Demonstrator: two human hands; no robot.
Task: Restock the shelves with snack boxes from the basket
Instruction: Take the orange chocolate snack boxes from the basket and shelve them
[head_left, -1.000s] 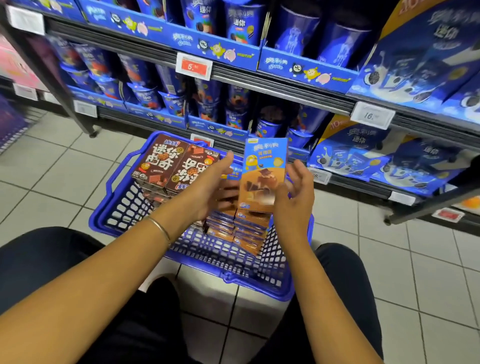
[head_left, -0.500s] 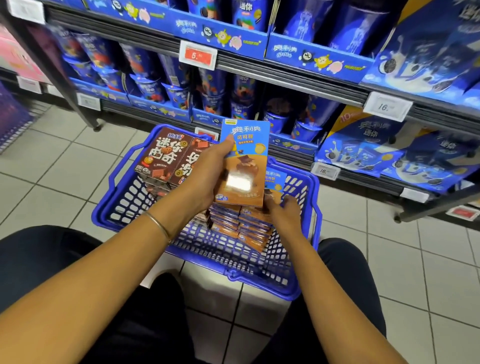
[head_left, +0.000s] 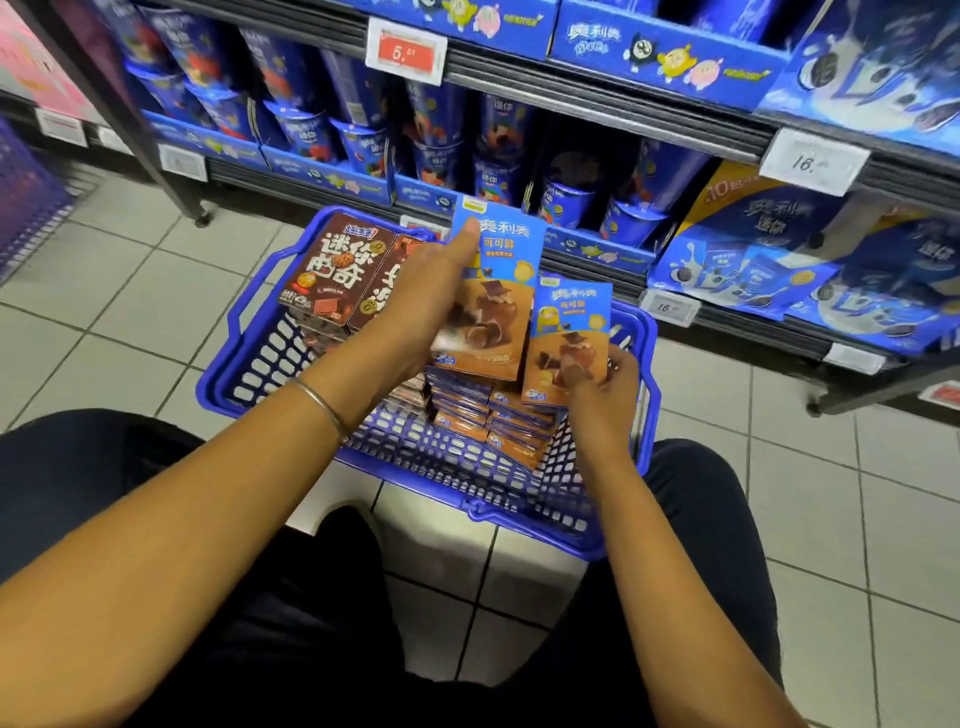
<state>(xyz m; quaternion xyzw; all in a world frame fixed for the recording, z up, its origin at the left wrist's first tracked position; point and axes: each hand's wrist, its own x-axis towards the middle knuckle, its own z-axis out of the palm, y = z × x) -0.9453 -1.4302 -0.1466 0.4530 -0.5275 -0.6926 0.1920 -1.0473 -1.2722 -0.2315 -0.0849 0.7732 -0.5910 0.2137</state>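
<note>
Near the middle of the frame, I am watching the left hand (head_left: 415, 301) gripping a blue and brown snack box (head_left: 488, 291). It is holding the box upright above the basket, with the thumb lying up the front and the fingers tucked behind.

Just to the right and a bit lower, the right hand (head_left: 597, 384) is pinching a second snack box (head_left: 569, 332) of the same kind. Its thumb is pressing on the lower front. The two boxes are sitting side by side, and I cannot tell if their edges are touching.

Under both hands, a stack of boxes (head_left: 483, 410) with the same colours is lying flat inside the blue basket (head_left: 249, 322). Toward the left side of the basket, some dark brown boxes (head_left: 337, 270) are piled up too. The basket is standing on the tiled floor (head_left: 130, 291), between the person's dark trouser legs (head_left: 78, 467) at the bottom of the frame. A thin bracelet (head_left: 322, 405) is sitting on the left wrist.

Across the top of the frame, the shelves (head_left: 597, 104) are showing rows of blue snack cups (head_left: 441, 150). A red price tag (head_left: 405, 52) is hanging at the top middle, and a white price tag (head_left: 810, 161) is hanging at the upper right. Big blue bags (head_left: 769, 260) are filling the right side.
</note>
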